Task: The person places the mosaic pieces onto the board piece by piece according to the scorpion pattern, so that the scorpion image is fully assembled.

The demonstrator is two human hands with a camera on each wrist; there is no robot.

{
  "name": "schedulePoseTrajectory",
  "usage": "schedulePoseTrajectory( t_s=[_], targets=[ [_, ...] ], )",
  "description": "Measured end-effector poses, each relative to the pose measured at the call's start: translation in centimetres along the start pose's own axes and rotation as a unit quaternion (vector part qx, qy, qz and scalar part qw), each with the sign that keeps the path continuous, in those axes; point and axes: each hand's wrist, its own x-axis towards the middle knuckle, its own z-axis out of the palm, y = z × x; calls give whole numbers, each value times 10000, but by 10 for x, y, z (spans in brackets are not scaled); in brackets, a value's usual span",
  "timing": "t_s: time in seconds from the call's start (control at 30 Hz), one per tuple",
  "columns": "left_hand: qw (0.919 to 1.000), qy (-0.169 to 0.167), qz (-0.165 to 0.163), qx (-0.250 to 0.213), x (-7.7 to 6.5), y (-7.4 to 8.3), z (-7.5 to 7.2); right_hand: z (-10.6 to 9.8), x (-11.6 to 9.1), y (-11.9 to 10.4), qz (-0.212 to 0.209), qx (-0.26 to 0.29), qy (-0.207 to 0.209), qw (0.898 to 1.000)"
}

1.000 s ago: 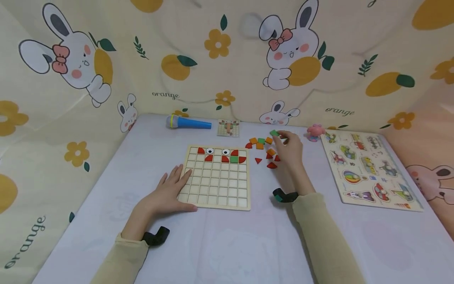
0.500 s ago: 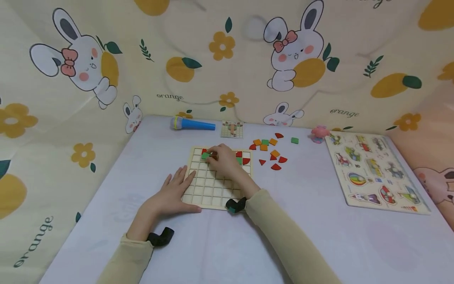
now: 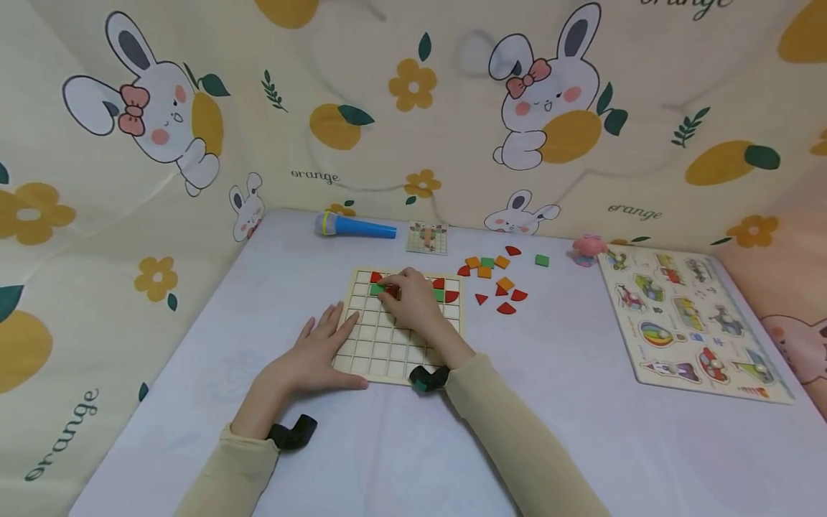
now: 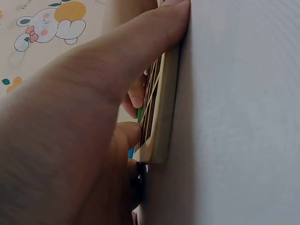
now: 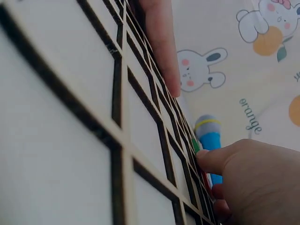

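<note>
A pale wooden grid board [image 3: 381,350] lies on the table. My left hand [image 3: 315,355] rests with spread fingers over its left edge, the thumb along the near edge. At the board's upper left, my right hand [image 3: 416,305] holds a green square tile [image 3: 377,289] between curled fingers. In the right wrist view the thumb touches that green tile [image 5: 195,145], which sits at the grid surface. Red quarter-round pieces [image 3: 451,296] and another green tile [image 3: 439,295] lie in the board's upper rows. My right hand hides some pieces there.
Loose red, orange and green pieces [image 3: 484,272] lie right of the board. Behind it are a small pattern card [image 3: 427,238] and a blue toy microphone [image 3: 364,228]. A pink toy [image 3: 589,249] and a picture puzzle board [image 3: 685,359] stand at the right.
My right hand went from the loose pieces leftward to the board, bringing a green tile, and then lowered it slightly onto the upper left. My left hand stayed on the board's edge.
</note>
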Motion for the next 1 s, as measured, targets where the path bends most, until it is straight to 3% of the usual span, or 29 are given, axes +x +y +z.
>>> schedulePoseTrajectory(
  t_s=[0.63,0.8,0.9,1.0],
  targets=[
    [9999,88,63,-56,-2,2,-3,-3,-2,-4,-96,70,181,9998],
    [9999,80,93,-96,-3,1,-1,-5,-4,-5,-73,-141,-35,9999],
    [9999,55,82,-103,-4,2,-1,-14,-4,-7,-87,-17,-320,9994],
    [9999,42,52,-98,-3,4,-2,-36,-2,-6,-56,370,-444,9983]
  ],
)
